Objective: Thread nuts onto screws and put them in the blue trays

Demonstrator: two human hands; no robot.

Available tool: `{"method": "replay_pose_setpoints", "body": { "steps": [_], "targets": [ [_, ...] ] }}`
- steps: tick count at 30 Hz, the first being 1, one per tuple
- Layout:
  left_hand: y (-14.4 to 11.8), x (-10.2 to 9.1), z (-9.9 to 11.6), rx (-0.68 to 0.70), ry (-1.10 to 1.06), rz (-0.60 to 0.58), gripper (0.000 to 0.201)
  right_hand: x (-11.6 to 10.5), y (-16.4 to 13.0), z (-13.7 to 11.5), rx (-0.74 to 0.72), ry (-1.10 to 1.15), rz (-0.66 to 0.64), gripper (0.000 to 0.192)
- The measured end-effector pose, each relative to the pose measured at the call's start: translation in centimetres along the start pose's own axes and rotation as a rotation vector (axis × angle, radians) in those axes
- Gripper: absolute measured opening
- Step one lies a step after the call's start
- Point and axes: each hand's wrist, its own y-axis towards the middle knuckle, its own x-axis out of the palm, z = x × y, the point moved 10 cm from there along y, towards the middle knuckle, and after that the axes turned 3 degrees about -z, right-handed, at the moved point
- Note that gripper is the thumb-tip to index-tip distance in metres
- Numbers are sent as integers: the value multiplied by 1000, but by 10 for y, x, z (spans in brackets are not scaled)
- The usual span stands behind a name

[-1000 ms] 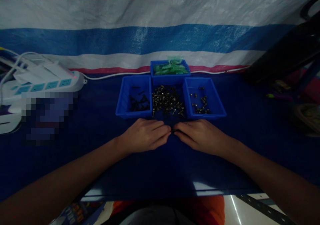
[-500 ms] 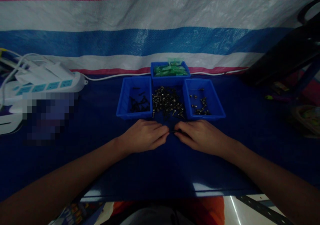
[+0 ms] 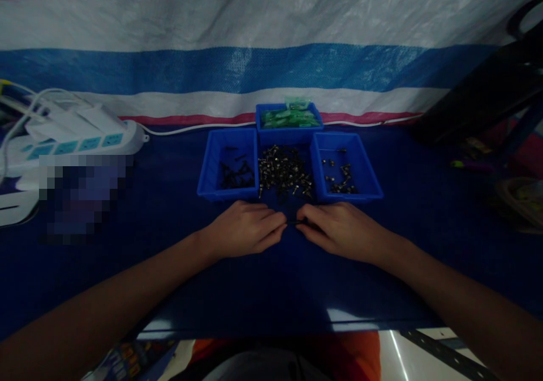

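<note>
In the head view, my left hand and my right hand face each other in front of the bins, fingers pinched. Between their fingertips runs a thin dark screw-like piece, an end of it in each hand; most of it is hidden by the fingers. Just beyond lies a heap of small screws, black and shiny metal mixed. A blue bin on the left contains black screws. Several metal-headed pieces lie in the blue bin on the right.
Behind the heap, a third blue bin has green packets in it. A white power strip with cables stands at the left. A large black object leans at the right. A striped sheet hangs behind the blue table.
Both hands stay almost in place, with the dark piece between them. The bins and the heap look the same; the view has shifted very slightly.
</note>
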Motion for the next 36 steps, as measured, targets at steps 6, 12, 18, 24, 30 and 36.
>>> {"method": "replay_pose_setpoints", "body": {
  "steps": [6,12,18,24,30,36],
  "targets": [
    [1,-1,0,3,5,4,22,0,0,0,2,18,-11,14],
    [-1,-7,22,180,17,50,20,6,-2,-12,-90,73,-82,11],
    [-2,-8,28,213,47,54,21,7,-2,-13,-89,40,-82,13],
    [-1,-10,23,194,42,65,22,7,0,-11,-75,44,-76,14],
    [-1,-10,23,182,50,65,23,6,0,-11,-76,39,-68,15],
    [-2,-7,22,184,51,45,21,7,0,-10,-68,28,-85,16]
  ]
}}
